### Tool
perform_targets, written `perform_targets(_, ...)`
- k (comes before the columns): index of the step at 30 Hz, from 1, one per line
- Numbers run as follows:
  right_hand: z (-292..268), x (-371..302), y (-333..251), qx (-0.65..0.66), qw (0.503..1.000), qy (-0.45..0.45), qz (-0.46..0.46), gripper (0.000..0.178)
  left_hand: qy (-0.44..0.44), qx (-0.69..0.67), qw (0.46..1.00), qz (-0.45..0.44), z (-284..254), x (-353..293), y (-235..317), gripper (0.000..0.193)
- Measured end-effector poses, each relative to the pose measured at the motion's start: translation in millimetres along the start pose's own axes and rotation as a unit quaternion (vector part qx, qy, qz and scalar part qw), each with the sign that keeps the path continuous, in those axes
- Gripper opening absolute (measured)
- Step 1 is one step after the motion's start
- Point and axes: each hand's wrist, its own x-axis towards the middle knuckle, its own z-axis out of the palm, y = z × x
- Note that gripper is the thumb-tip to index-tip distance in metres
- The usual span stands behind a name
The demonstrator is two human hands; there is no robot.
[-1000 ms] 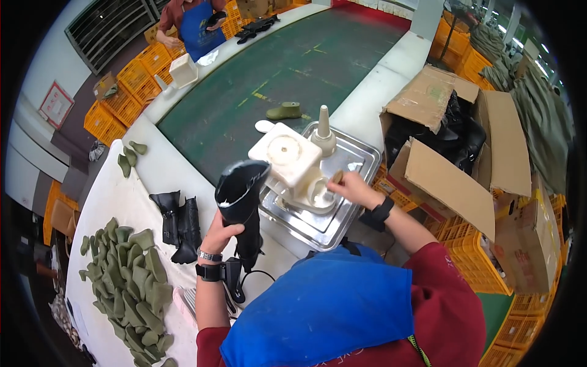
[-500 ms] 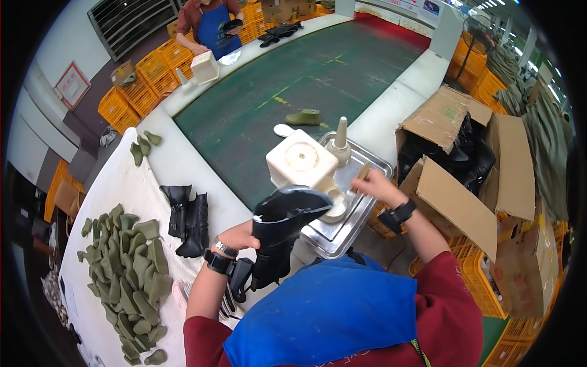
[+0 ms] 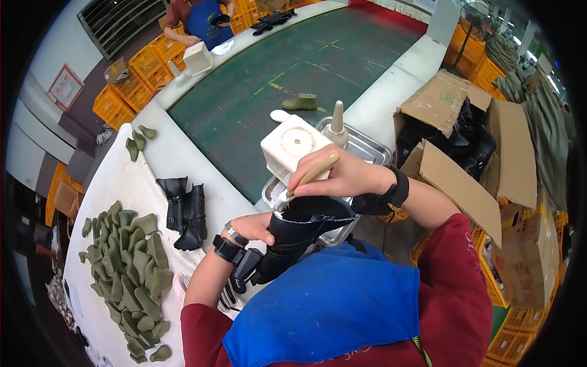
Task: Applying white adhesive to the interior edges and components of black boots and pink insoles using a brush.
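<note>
My left hand (image 3: 254, 227) is closed round the side of a black boot upper (image 3: 293, 232), its open end tilted up and to the right. In my right hand (image 3: 348, 171) is a brush (image 3: 321, 167) with a pale wooden handle. White paste coats its bristles, which touch the upper's rim on the left side. Just beyond stands a white square container (image 3: 292, 142) on a metal tray (image 3: 384, 156), partly hidden by my right hand. A pale cone-topped bottle (image 3: 336, 129) stands on the tray beside it.
A green shoe last (image 3: 299, 102) and a white spoon-like piece (image 3: 280, 115) lie on the green belt (image 3: 238, 116). To the left are black boots (image 3: 194, 211) and heaped green last pieces (image 3: 131, 269). A cardboard box (image 3: 510, 159) of black boots stands right. A co-worker (image 3: 205, 24) stands across.
My right hand has come left from over the tray, bringing the brush onto the boot upper's rim. My left hand has shifted slightly right and turned the upper, which now sits lower.
</note>
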Motion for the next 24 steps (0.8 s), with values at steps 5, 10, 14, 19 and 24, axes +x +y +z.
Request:
perform_targets(5, -8, -6, 0, -0.089, 0.996, -0.003, 0.005, 0.009, 0.003, 0.012, 1.000, 0.007, 1, -2, -1, 0.099)
perform_targets(10, -19, -8, -10, -0.116, 0.989, -0.024, 0.092, 0.009, 0.016, 0.017, 1.000, 0.002, 4, 1, -1, 0.103)
perform_targets(14, -9, 1, -17, -0.076, 0.996, 0.026, 0.031, 0.009, -0.007, 0.039, 0.999, 0.007, 4, 5, 2, 0.097)
perform_targets(19, -6, -4, -4, -0.072, 0.994, 0.006, 0.078, 0.009, 0.018, 0.044, 0.999, -0.002, 11, 3, 9, 0.099)
perform_targets(24, -20, -22, 8, -0.111, 0.987, 0.030, 0.113, 0.010, 0.061, 0.077, 0.995, 0.017, 13, -3, 10, 0.098)
